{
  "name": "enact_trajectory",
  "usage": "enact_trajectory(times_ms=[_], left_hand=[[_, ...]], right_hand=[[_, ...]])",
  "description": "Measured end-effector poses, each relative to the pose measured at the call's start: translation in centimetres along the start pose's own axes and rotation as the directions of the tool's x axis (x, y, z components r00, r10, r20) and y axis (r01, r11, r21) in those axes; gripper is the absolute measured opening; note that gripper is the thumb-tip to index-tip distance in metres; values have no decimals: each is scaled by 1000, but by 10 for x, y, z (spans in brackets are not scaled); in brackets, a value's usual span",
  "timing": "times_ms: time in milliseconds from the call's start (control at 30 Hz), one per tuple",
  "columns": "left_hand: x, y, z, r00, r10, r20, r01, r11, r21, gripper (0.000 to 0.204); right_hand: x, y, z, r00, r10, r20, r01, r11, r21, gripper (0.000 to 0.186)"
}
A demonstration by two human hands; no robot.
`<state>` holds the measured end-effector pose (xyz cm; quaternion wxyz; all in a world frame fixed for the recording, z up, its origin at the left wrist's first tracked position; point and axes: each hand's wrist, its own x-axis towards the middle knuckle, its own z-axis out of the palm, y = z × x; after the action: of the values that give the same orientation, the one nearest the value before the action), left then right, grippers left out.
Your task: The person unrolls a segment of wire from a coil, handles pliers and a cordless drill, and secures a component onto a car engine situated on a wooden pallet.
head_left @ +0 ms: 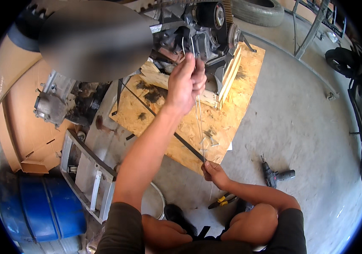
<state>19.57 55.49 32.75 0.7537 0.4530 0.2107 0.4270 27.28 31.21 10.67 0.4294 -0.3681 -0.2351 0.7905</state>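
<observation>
Flattened sheets of plain brown corrugated cardboard point(22, 127) lie on the floor at the left, spread under a grey metal gearbox casing point(52, 101) and curving up toward the upper left rim. A small folded brown cardboard flap point(35, 166) sits at their lower edge, just above a blue plastic drum point(41, 207). No labels, signs or screens can be made out.
</observation>
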Motion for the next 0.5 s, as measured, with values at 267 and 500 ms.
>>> enact_trajectory(times_ms=[267, 500], left_hand=[[22, -33, 27, 631, 767, -119, -304, 385, 872, 51], [9, -35, 32, 772, 559, -302, -198, 663, 722, 49]], right_hand=[[29, 8, -26, 961, -226, -161, 127, 873, -470, 42], [11, -13, -14, 888, -454, -71, 238, 588, -773, 38]])
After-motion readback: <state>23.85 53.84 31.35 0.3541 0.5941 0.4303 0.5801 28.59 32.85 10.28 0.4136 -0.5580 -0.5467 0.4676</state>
